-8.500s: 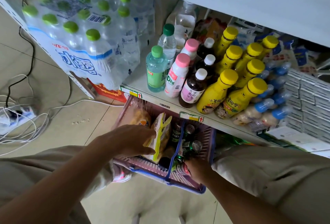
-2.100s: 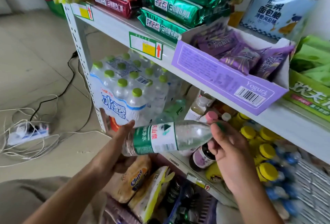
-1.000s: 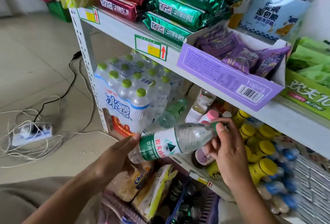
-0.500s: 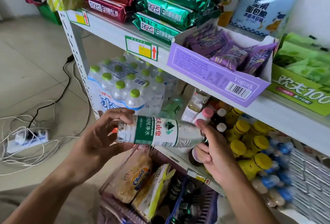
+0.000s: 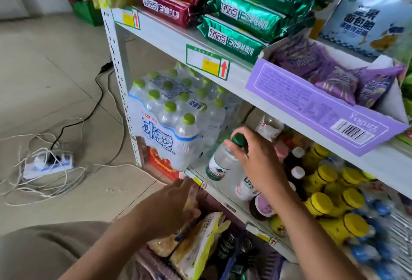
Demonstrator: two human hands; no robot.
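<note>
A clear water bottle (image 5: 219, 163) with a green label and dark green cap stands upright on the lower white shelf (image 5: 215, 187), just right of the shrink-wrapped water pack (image 5: 171, 121). My right hand (image 5: 258, 161) grips it at the cap and neck from above. My left hand (image 5: 176, 206) hovers with relaxed fingers below the shelf edge, over the snack bags (image 5: 196, 241) in the purple basket (image 5: 147, 266), holding nothing.
Pink-capped, white-capped and yellow-capped bottles (image 5: 330, 210) crowd the shelf to the right. The upper shelf carries red and green packets (image 5: 245, 16) and a purple carton (image 5: 316, 105). A power strip with tangled cables (image 5: 46, 163) lies on the tiled floor at left.
The bottle went from lying sideways between both hands to standing upright on the lower shelf. My left hand let go of it and dropped toward the basket.
</note>
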